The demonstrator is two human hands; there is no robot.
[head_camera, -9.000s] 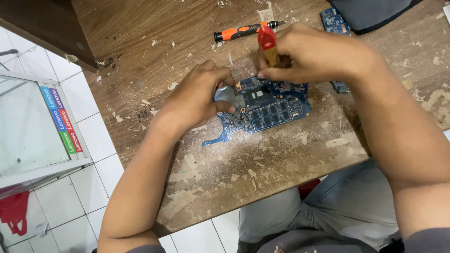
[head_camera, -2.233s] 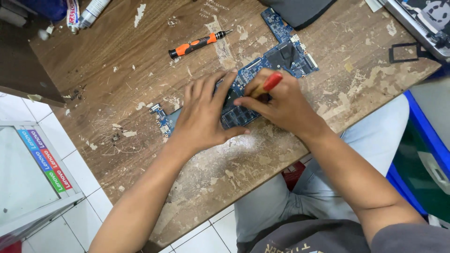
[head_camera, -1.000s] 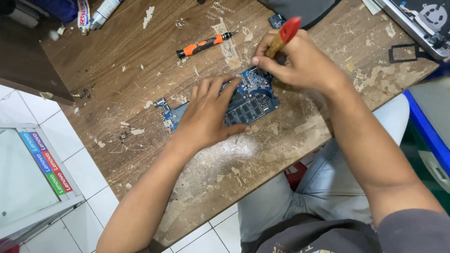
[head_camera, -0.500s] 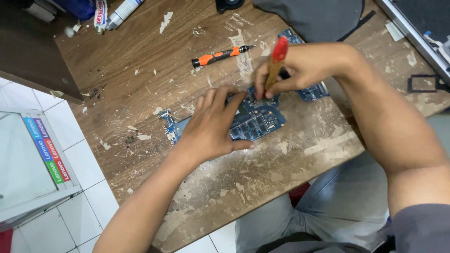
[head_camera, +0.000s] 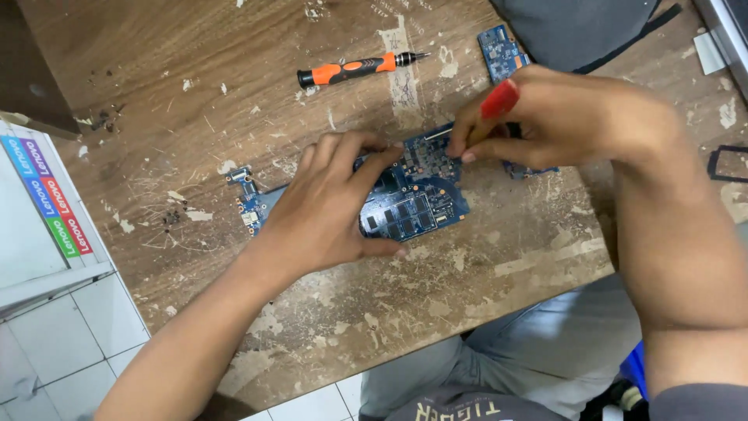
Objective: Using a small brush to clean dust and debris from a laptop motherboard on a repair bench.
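Head view: blue circuit board (head_camera: pixel 413 204) lies flat near the middle of the worn wooden tabletop (head_camera: pixel 195 93). Left hand (head_camera: pixel 327 206) presses on its left part, fingers spread, covering that portion. Right hand (head_camera: pixel 561 117) is clamped on a red-handled screwdriver (head_camera: pixel 499 100) at the board's far edge. Orange screwdriver (head_camera: pixel 354 70) lies apart toward the far edge; small blue board (head_camera: pixel 502 48) sits beside a dark bag (head_camera: pixel 576 27).
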